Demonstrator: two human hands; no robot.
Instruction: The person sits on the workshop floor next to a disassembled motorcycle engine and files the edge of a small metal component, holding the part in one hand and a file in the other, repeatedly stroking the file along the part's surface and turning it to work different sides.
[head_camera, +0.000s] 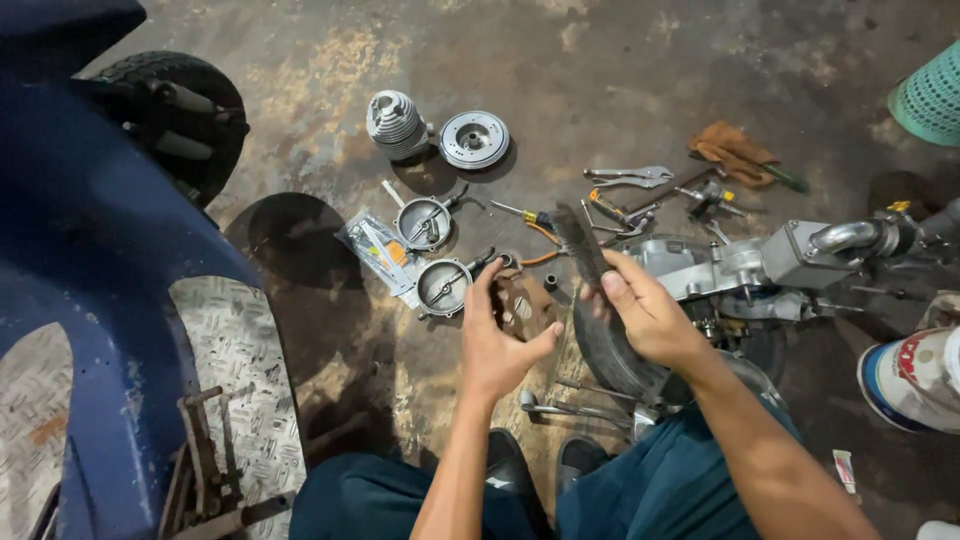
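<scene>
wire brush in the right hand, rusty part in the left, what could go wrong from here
1. The left hand cups the rusty brown part with bare fingers near the wire brush in the right hand; a slipped stroke could scrape them.
2. Brushed-off rust may drop into the two open round covers lying just beyond.
3. Loose tools and a spanner crowd the floor near the knees, easy to knock or kneel on.

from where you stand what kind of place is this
Probably a scooter or motorcycle repair workshop: a blue scooter body stands on stained concrete, an engine cylinder lies loose, and pliers and other hand tools are scattered around.
</scene>
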